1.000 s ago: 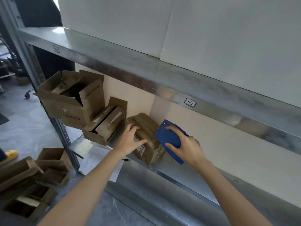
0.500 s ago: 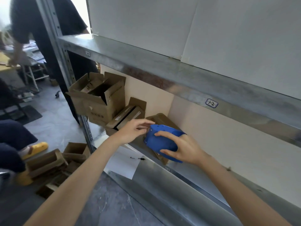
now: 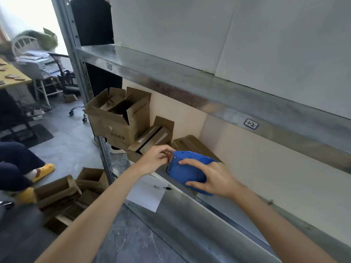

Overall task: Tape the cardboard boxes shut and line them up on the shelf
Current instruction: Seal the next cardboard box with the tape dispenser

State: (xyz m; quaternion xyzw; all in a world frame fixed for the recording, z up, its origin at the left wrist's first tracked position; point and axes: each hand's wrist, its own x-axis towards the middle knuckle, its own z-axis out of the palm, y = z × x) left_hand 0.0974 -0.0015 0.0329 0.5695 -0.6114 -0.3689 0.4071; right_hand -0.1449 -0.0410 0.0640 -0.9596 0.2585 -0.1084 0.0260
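My right hand (image 3: 212, 180) grips a blue tape dispenser (image 3: 187, 168) in front of a small closed cardboard box (image 3: 191, 145) on the metal shelf (image 3: 218, 207). My left hand (image 3: 154, 159) is at the dispenser's left end with its fingers pinched there; what they pinch is too small to make out. Left of that box lies a flat box with open flaps (image 3: 153, 137). A large open box (image 3: 117, 120) stands at the shelf's left end. The dispenser hides most of the small box.
A white paper sheet (image 3: 146, 192) with a pen (image 3: 163, 187) hangs over the shelf's front edge. Several open boxes (image 3: 62, 194) lie on the floor at the left. A seated person's leg and yellow shoe (image 3: 42, 168) are beside them. A person in black (image 3: 95, 25) stands behind the upright.
My right hand has brought the blue dispenser from the box's right side across its front. My left hand left the box top and went to the dispenser's left end. The view swung left.
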